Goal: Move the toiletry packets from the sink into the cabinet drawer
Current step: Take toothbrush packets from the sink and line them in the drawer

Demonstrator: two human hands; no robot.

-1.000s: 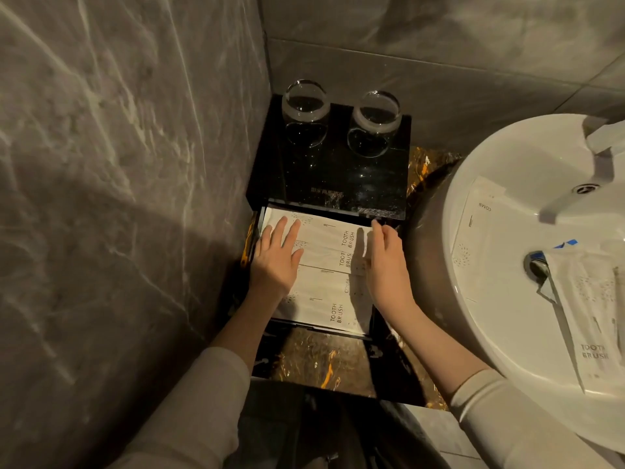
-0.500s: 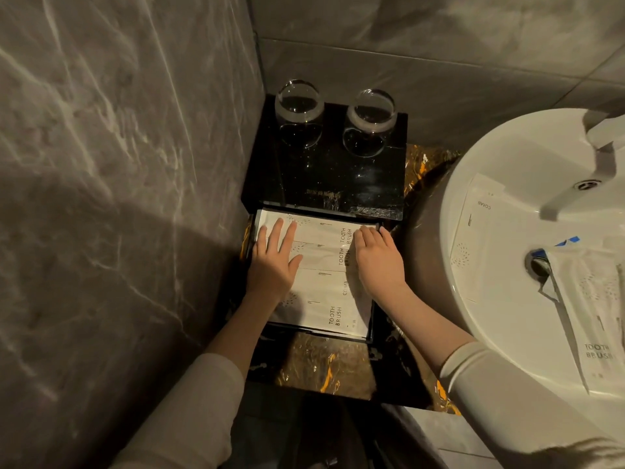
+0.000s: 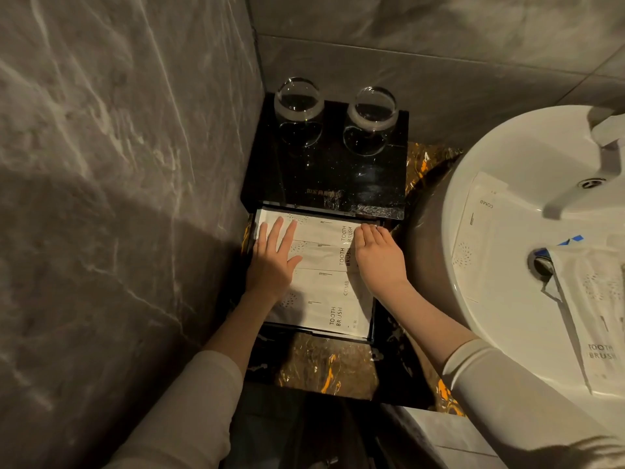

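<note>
White packets (image 3: 318,296), black drawer (image 3: 373,319)

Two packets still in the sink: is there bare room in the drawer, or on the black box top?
The drawer is crowded: packets cover its floor, with the left hand and right hand flat on them. The box top is bare between the two glasses and its front edge.

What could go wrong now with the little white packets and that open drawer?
1. The packets in the drawer overlap in a loose stack under the left hand and right hand; a raised edge might catch when the drawer slides shut.
2. The comb packet and toothbrush packet lie in the sink by the drain and could get wet.
3. Two glasses stand on the cabinet top; a jolt might tip them.
</note>
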